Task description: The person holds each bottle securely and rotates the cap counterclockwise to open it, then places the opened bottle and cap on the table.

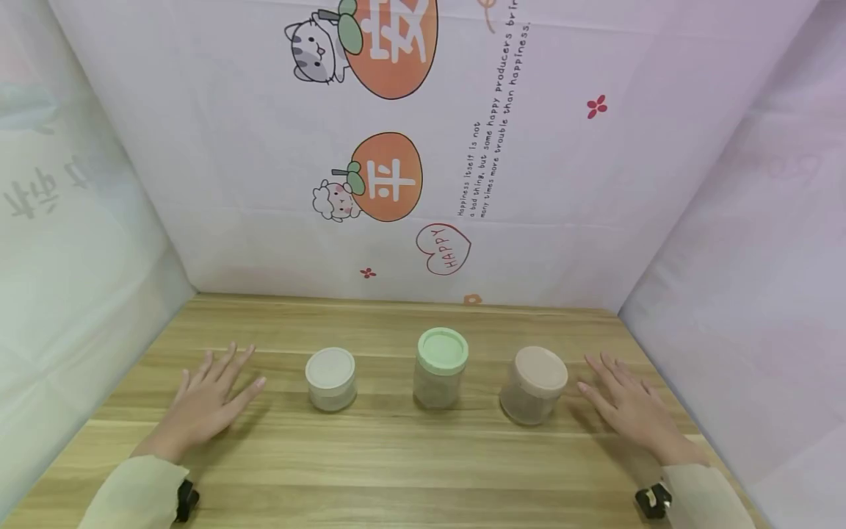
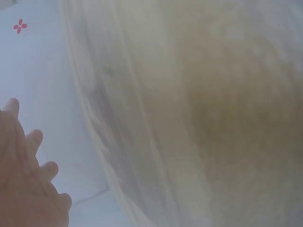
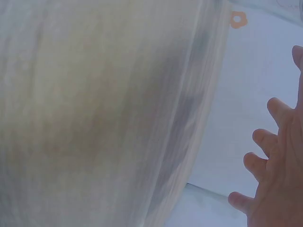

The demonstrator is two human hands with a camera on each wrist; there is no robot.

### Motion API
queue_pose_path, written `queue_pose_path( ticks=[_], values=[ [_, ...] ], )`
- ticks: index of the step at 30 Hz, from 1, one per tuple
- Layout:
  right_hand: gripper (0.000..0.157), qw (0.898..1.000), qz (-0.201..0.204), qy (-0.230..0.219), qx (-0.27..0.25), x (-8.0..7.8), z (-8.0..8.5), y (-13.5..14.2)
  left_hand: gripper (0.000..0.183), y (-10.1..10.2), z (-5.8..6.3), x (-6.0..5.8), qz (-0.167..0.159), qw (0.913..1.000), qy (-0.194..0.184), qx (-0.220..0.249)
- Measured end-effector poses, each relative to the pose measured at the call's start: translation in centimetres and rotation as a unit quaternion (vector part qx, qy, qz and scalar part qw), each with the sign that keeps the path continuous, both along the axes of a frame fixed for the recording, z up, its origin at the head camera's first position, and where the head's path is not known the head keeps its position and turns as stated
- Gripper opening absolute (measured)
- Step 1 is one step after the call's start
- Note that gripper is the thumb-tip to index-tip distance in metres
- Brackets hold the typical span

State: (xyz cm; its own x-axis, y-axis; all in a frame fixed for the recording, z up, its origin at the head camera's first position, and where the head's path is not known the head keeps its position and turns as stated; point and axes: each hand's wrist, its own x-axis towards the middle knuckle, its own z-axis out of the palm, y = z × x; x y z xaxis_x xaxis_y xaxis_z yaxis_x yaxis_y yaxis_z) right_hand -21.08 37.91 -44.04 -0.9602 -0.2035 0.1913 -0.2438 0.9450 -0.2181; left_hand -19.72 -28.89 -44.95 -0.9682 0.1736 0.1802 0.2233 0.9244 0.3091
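Lined up on a wood-grain bench in the head view, between two spread hands: three round jars, all standing with lids on. At the left of the row, a squat white jar, the lowest of the three, topped by a flat white lid. In the middle, a green jar, the tallest, capped in pale green. At the right, a pink jar, set slightly nearer the camera, beneath a peach-pink lid. Cloudy, see-through walls on all three; impossible to tell the contents.

To the left of the white jar and apart from it, the left hand, released, palm down, fingers straight and fanned, thumb toward the jar. Beside the pink jar, with a small gap between, the right hand, likewise released, fingers stretched and spread. Hard to tell, for either, whether touching the bench.

At the wrists, pale sleeves and dark devices. Behind, a white cloth printed with orange fruit, a cat and a red heart reading "HAPPY". In both wrist views, a blurred sweep of bench beside splayed fingertips.
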Motion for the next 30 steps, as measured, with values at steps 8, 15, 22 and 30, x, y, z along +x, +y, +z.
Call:
queue_pose_path(
  ticks=[8,15,22,30],
  values=[
    [0.058,0.999,-0.001,-0.005,-0.037,0.1,0.3,-0.3,0.064,0.4,0.5,-0.2,-0.027,0.9984,-0.006,0.049],
    [0.051,0.994,0.046,0.033,-0.095,-0.3,1.5,-1.1,0.064,0.9,0.5,-0.5,-0.046,0.9915,-0.033,0.117],
    [0.047,0.992,0.058,0.045,-0.105,-0.3,2.3,-1.8,0.065,1.4,0.5,-0.3,-0.039,0.9865,-0.063,0.146],
    [0.04,0.984,0.09,0.111,-0.103,-0.4,3.9,-3.1,0.066,2.2,0.2,-0.3,-0.065,0.9669,-0.09,0.23]
  ],
)
